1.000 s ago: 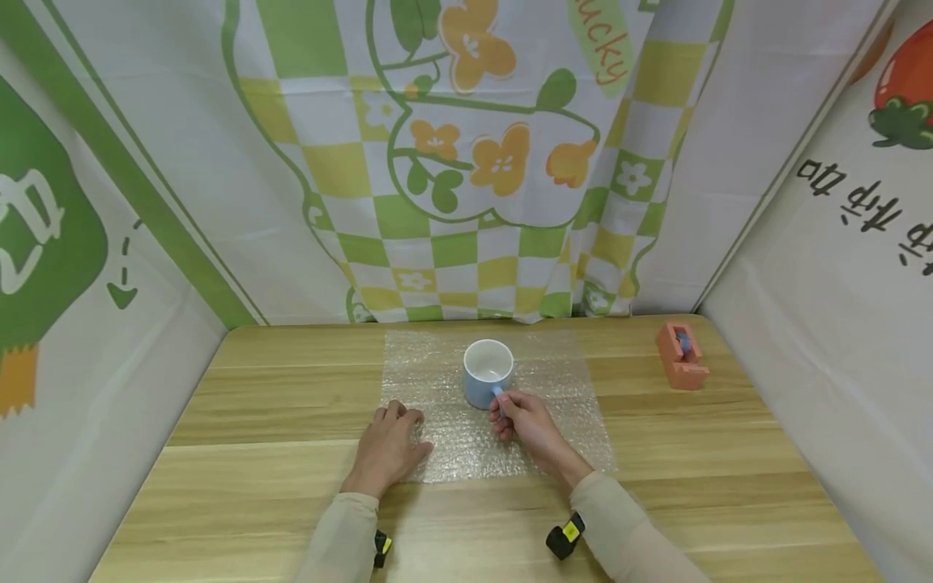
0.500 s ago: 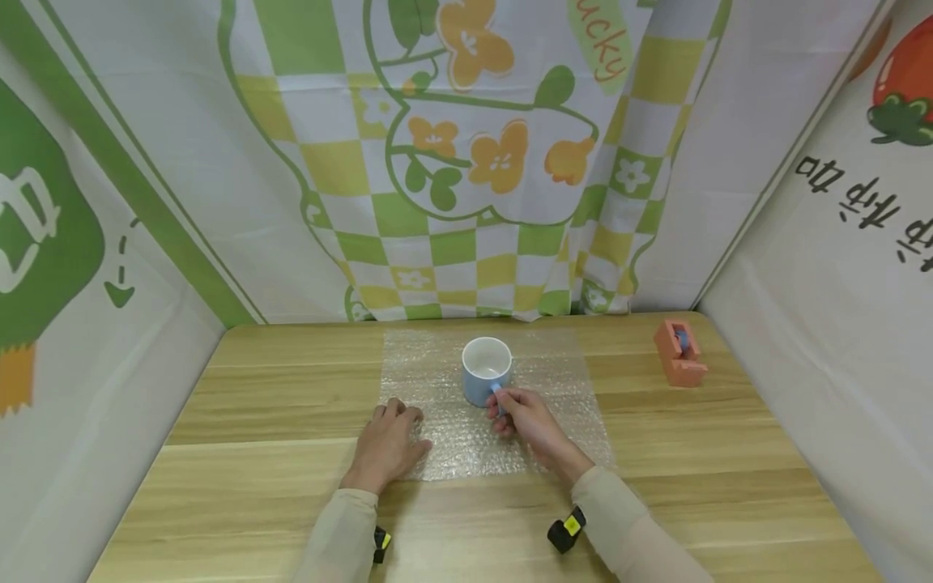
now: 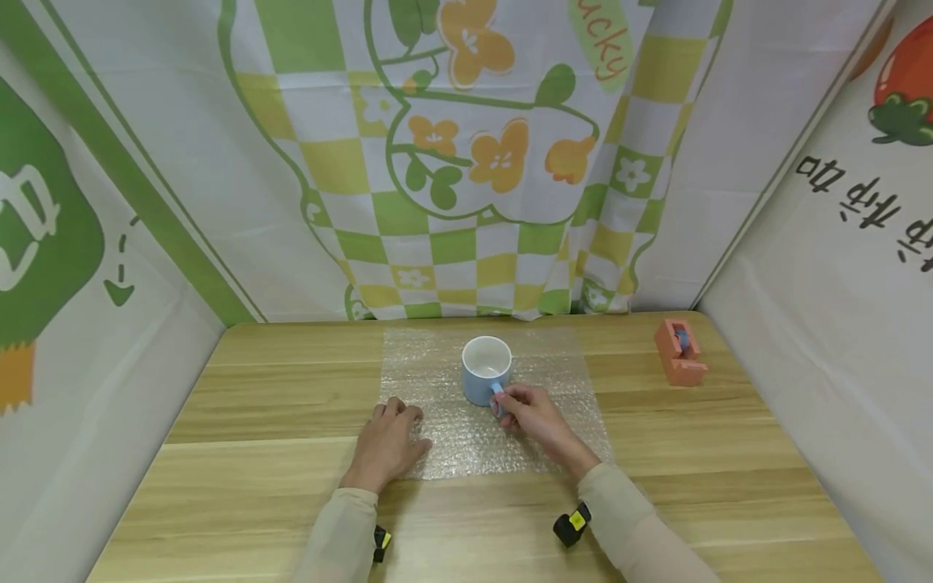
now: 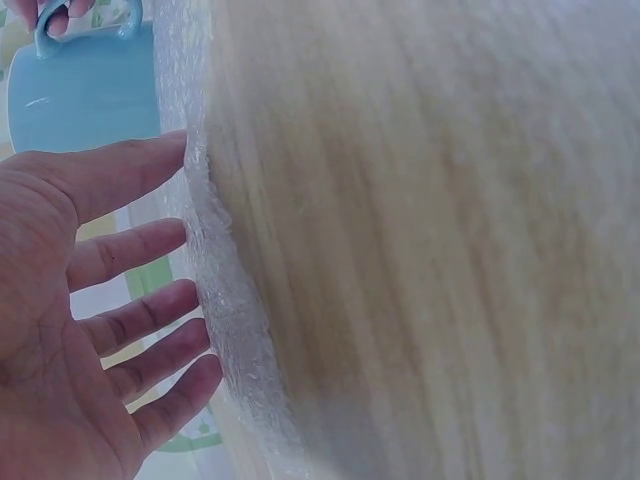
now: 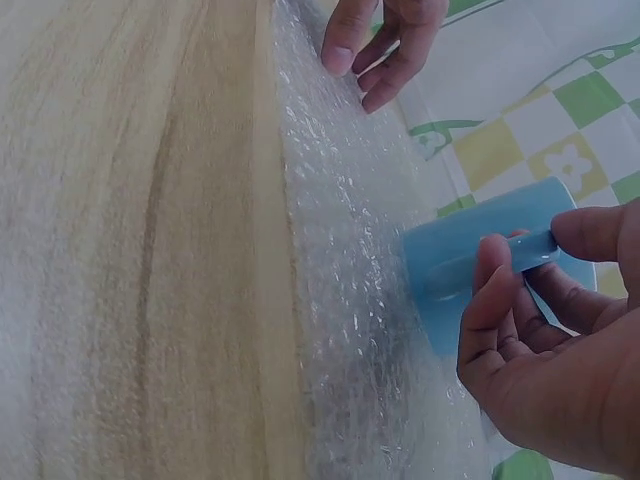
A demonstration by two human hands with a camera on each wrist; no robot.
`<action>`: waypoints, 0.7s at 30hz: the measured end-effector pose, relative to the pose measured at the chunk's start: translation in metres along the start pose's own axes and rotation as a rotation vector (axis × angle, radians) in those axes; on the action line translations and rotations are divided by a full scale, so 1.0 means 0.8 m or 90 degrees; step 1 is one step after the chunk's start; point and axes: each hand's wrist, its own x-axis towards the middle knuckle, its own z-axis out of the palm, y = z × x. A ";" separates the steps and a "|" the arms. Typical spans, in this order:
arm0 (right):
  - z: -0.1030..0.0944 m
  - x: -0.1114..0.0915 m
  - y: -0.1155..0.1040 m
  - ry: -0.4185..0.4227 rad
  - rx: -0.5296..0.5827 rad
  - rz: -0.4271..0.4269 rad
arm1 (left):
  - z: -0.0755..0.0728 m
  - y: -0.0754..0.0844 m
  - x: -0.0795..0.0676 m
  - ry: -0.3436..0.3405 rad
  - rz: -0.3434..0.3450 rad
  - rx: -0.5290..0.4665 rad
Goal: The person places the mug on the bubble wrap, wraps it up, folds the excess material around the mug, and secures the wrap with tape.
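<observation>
A light blue mug (image 3: 482, 387) with a white inside stands upright on a sheet of bubble wrap (image 3: 466, 453). My right hand (image 3: 538, 419) grips the mug's handle (image 5: 534, 249), thumb on its upper end and fingers curled around it in the right wrist view. At the sheet's left edge, my left hand (image 3: 386, 447) rests with fingers spread. The left wrist view shows the fingertips (image 4: 178, 297) of that hand touching the bubble wrap, with nothing held in the palm.
An orange tape dispenser (image 3: 679, 354) with a blue roll stands at the back right of the wooden table (image 3: 262, 405). A checked, flowered curtain (image 3: 466, 243) hangs along the back edge, with white printed cloth walls on both sides.
My right hand and forearm have shifted slightly to the right, and its fingers have moved a little on the handle. The mug and left hand stay in place.
</observation>
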 end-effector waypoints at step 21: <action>-0.004 0.001 -0.001 0.036 -0.065 -0.046 | 0.000 0.000 0.000 0.005 0.000 0.000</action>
